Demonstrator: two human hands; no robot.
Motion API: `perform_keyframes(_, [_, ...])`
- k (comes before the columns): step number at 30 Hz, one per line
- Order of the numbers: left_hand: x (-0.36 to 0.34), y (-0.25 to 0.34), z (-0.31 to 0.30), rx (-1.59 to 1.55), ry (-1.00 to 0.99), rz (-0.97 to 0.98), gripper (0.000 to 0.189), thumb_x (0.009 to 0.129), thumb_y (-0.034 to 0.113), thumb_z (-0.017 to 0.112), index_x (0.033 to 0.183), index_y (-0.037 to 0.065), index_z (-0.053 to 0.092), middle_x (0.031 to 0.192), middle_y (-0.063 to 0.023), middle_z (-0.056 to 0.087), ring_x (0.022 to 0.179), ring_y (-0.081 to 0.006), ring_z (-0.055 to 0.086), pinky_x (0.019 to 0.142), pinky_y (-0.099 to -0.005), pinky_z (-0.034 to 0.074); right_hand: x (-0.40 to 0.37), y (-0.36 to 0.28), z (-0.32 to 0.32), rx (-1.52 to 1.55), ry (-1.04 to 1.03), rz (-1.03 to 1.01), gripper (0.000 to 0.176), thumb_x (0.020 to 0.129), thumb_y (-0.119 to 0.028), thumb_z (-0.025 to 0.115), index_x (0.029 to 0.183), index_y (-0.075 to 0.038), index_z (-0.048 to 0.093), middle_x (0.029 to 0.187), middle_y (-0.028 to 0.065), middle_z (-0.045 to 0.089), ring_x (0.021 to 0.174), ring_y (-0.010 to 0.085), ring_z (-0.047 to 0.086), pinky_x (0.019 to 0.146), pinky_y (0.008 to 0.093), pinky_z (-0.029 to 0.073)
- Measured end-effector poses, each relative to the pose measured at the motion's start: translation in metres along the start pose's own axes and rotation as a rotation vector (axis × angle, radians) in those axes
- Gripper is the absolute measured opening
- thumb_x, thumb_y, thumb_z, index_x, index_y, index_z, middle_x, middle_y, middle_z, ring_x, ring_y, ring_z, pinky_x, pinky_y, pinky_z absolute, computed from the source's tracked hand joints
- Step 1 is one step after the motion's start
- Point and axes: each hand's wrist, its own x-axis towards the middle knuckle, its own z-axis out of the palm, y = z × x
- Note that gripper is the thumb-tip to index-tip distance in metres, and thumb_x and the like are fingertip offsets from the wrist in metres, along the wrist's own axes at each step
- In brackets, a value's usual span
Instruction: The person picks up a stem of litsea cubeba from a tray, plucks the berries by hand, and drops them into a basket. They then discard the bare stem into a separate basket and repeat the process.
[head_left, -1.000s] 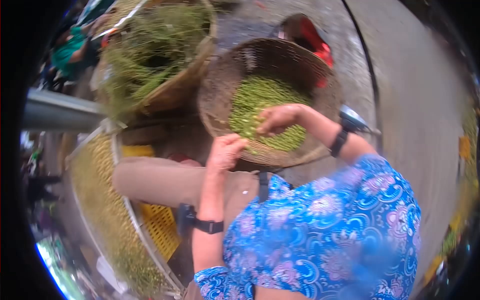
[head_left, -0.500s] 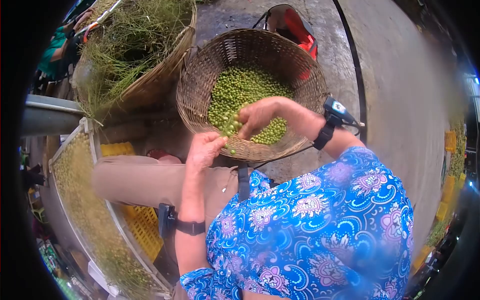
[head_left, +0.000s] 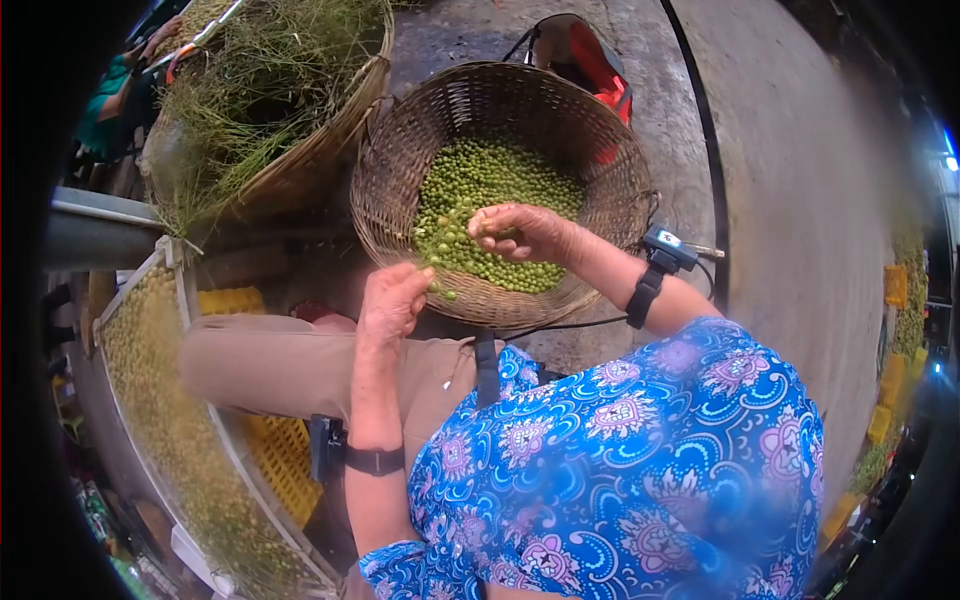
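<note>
A round wicker basket (head_left: 610,160) holds a heap of small round green fruits (head_left: 500,175). At its near left rim, my left hand (head_left: 393,298) is closed in a pinch on a green fruit sprig (head_left: 440,262), whose fruits hang over the basket's inside edge. My right hand (head_left: 520,232) is above the heap, just right of the sprig, with its fingers curled and pressed together; whatever they hold is too small to make out.
Another basket (head_left: 300,170) with thin green stalks stands at the upper left. A red and black bag (head_left: 590,65) lies behind the fruit basket. On the left are a framed tray of small fruits (head_left: 160,370) and a yellow crate (head_left: 285,460). A person's green sleeve (head_left: 103,105) shows far left.
My right hand has shifted slightly right and up, and its fingers have curled in. My left hand has moved slightly left, keeping its pinch.
</note>
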Motion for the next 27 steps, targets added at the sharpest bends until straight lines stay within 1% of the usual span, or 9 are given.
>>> perform_keyframes(2, [0.0,-0.001,0.0,-0.014,-0.004,0.004,0.021,0.076,0.017,0.057,0.059,0.01,0.049,0.045,0.0053,0.039,0.032,-0.001,0.026,0.028,-0.017,0.016,0.004,0.006,-0.006,-0.044,-0.015,-0.04,0.033,0.081,-0.034,0.05,0.092,-0.004,0.053,0.072,0.003,0.053,0.046,0.0047,0.04,0.034,0.0156,0.029])
perform_keyframes(3, [0.0,-0.001,0.0,-0.028,-0.007,0.007,0.02,0.077,0.017,0.057,0.06,0.01,0.05,0.045,0.0056,0.039,0.032,-0.0008,0.026,0.028,-0.0169,0.016,0.005,0.008,-0.009,-0.049,-0.017,-0.039,0.033,0.081,-0.034,0.05,0.092,-0.004,0.053,0.072,0.003,0.053,0.046,0.0047,0.04,0.034,0.0156,0.029])
perform_keyframes(6, [-0.001,0.0,-0.001,-0.054,-0.021,0.02,0.019,0.077,0.017,0.056,0.061,0.01,0.051,0.046,0.006,0.039,0.032,-0.0004,0.026,0.028,-0.0166,0.015,0.002,0.012,0.012,-0.079,-0.053,0.119,0.026,0.082,-0.03,0.051,0.087,-0.005,0.054,0.071,0.0035,0.054,0.047,0.0045,0.042,0.035,0.0149,0.028])
perform_keyframes(11, [-0.002,-0.002,-0.003,-0.072,0.011,0.028,0.018,0.079,0.016,0.055,0.063,0.009,0.052,0.046,0.006,0.039,0.032,-0.0001,0.025,0.028,-0.0161,0.016,0.014,0.021,0.023,-0.053,-0.136,0.186,0.017,0.082,-0.022,0.055,0.081,-0.006,0.051,0.063,0.0004,0.049,0.043,0.0021,0.037,0.033,0.0137,0.027])
perform_keyframes(17, [-0.005,-0.001,-0.005,-0.072,-0.005,0.035,0.017,0.079,0.016,0.055,0.064,0.009,0.052,0.046,0.0059,0.04,0.032,0.0002,0.025,0.028,-0.0159,0.016,0.01,-0.004,0.008,0.309,-0.329,-0.021,0.02,0.084,-0.023,0.049,0.079,-0.003,0.048,0.062,0.0003,0.04,0.046,0.0024,0.035,0.03,0.0116,0.027])
perform_keyframes(19, [-0.004,-0.001,-0.006,-0.08,-0.019,0.039,0.016,0.078,0.017,0.056,0.066,0.008,0.053,0.046,0.0061,0.04,0.032,0.0003,0.026,0.028,-0.016,0.015,0.007,-0.009,-0.001,0.419,-0.29,-0.065,0.018,0.083,-0.019,0.047,0.081,-0.002,0.049,0.066,0.0027,0.042,0.049,0.0048,0.038,0.03,0.0121,0.027])
perform_keyframes(23, [-0.005,0.003,-0.005,-0.217,0.026,0.078,0.015,0.079,0.018,0.056,0.069,0.008,0.053,0.048,0.0055,0.042,0.032,0.0006,0.026,0.028,-0.0156,0.016,0.004,0.003,0.008,0.137,-0.09,-0.041,0.027,0.074,-0.014,0.051,0.096,0.002,0.05,0.072,0.0059,0.05,0.049,0.0071,0.041,0.029,0.0149,0.029])
perform_keyframes(25, [-0.005,0.002,-0.004,-0.28,0.035,0.089,0.015,0.08,0.018,0.056,0.07,0.007,0.053,0.049,0.0054,0.042,0.032,0.0008,0.026,0.028,-0.0155,0.016,0.01,0.021,0.02,-0.015,-0.103,0.061,0.028,0.076,-0.017,0.052,0.097,0.001,0.05,0.072,0.0053,0.051,0.045,0.0054,0.039,0.03,0.0142,0.026])
perform_keyframes(27, [-0.002,-0.002,-0.005,-0.329,0.064,0.114,0.015,0.08,0.019,0.057,0.07,0.007,0.053,0.05,0.0052,0.042,0.033,0.001,0.027,0.028,-0.0154,0.017,0.011,0.031,0.042,0.017,-0.15,0.124,0.03,0.078,-0.021,0.054,0.099,0.0,0.05,0.072,0.0039,0.05,0.042,0.0039,0.036,0.031,0.0135,0.025])
